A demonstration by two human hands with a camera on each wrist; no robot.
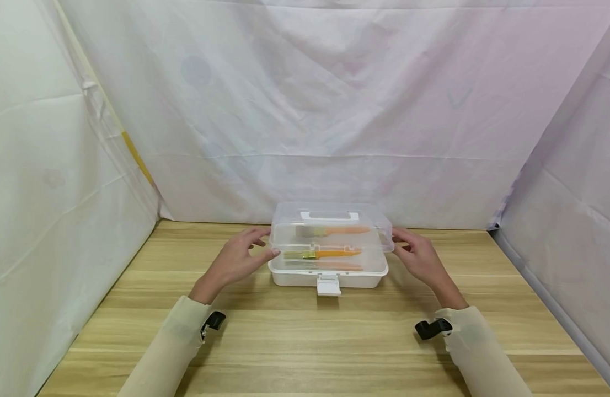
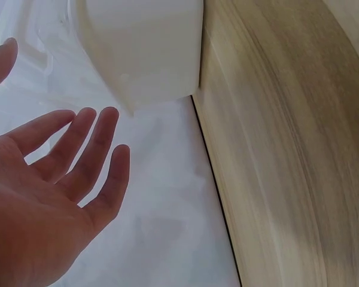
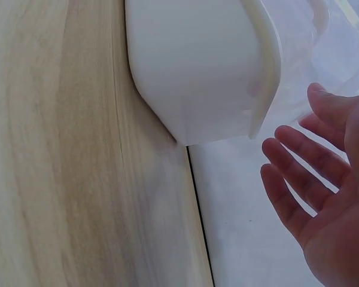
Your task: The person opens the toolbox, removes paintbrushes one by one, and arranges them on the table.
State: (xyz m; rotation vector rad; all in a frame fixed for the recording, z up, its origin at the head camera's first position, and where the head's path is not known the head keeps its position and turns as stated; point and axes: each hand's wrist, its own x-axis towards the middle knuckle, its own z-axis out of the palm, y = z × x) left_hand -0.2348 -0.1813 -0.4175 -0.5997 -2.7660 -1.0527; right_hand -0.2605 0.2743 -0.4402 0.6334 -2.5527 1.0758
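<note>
A white plastic storage box (image 1: 285, 278) with a clear lid (image 1: 330, 207) sits toward the back of the table. The lid is tilted partly up, and the white front latch (image 1: 328, 285) sticks out. A paintbrush (image 1: 335, 254) with an orange handle lies inside; paler orange brush shapes show above and below it. My left hand (image 1: 240, 256) is at the lid's left end, thumb by its front corner and fingers nearly straight. At the right end, the fingertips of my right hand (image 1: 418, 256) meet the lid, the other fingers spread below it.
The wooden table (image 1: 305, 342) has white cloth (image 1: 335, 110) hanging behind it and at both sides. A white carrying handle (image 1: 330, 215) lies on the lid. Black wrist devices (image 1: 433, 328) show at both pale sleeves.
</note>
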